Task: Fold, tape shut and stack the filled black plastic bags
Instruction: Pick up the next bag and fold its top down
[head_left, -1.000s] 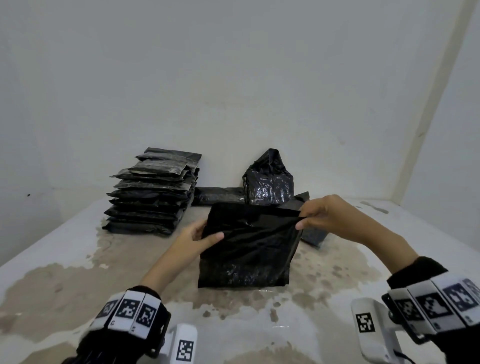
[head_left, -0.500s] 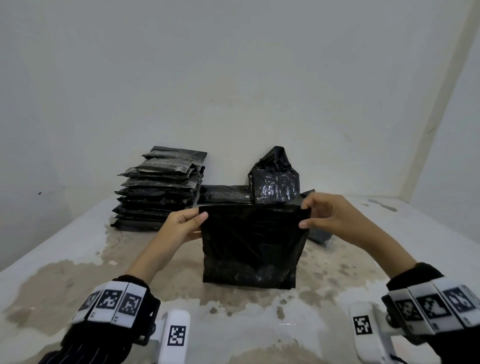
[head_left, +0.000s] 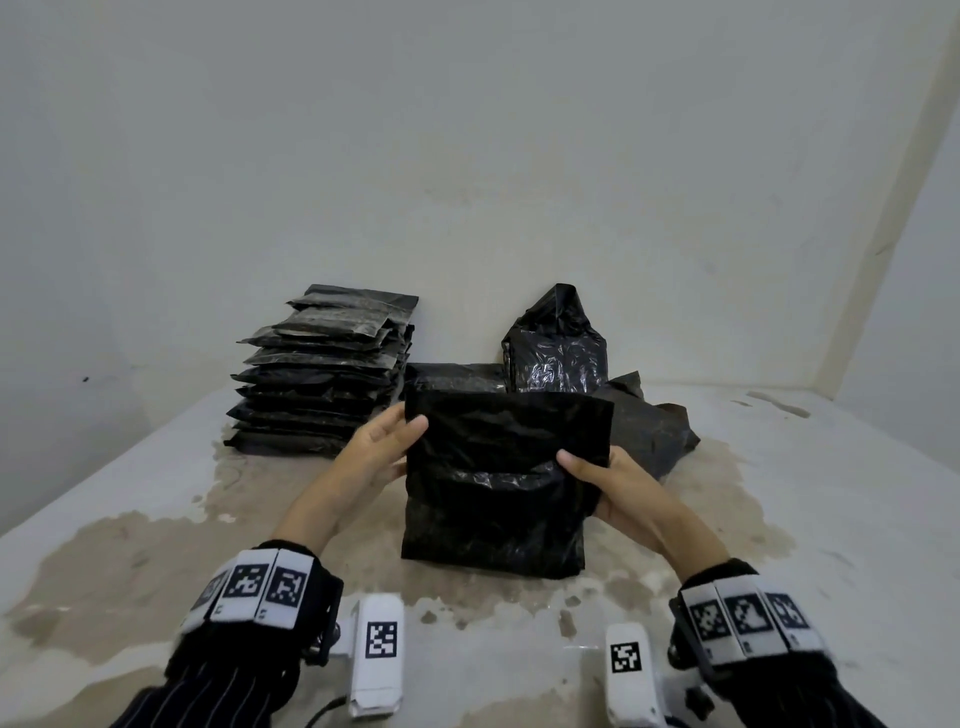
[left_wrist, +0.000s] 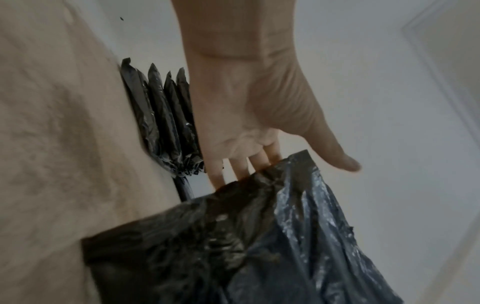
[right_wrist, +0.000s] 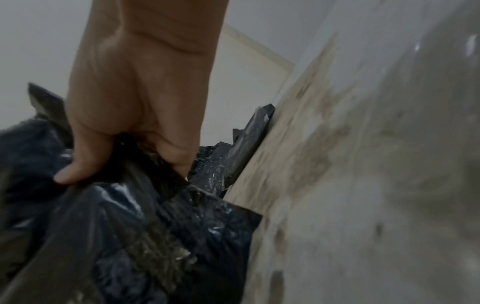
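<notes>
A filled black plastic bag (head_left: 498, 499) stands upright on the stained table (head_left: 779, 519), its flat top part raised. My left hand (head_left: 384, 447) is at its upper left corner. In the left wrist view the fingers (left_wrist: 241, 168) lie straight behind the bag (left_wrist: 233, 246) and the thumb stretches out, clear of the plastic. My right hand (head_left: 618, 488) grips the bag's right edge halfway down, thumb on the front and fingers curled behind, which the right wrist view confirms for the hand (right_wrist: 135, 102) and the bag (right_wrist: 130, 226).
A stack of flat folded black bags (head_left: 322, 384) sits at the back left against the wall. Behind the held bag are an upright crumpled bag (head_left: 556, 353), a flat bag (head_left: 457, 376) and another lying at the right (head_left: 649, 431).
My right hand slid from the bag's top right corner down to the middle of its right edge. The left hand's pinch at the top left corner loosened. The bag sits nearer to me.
</notes>
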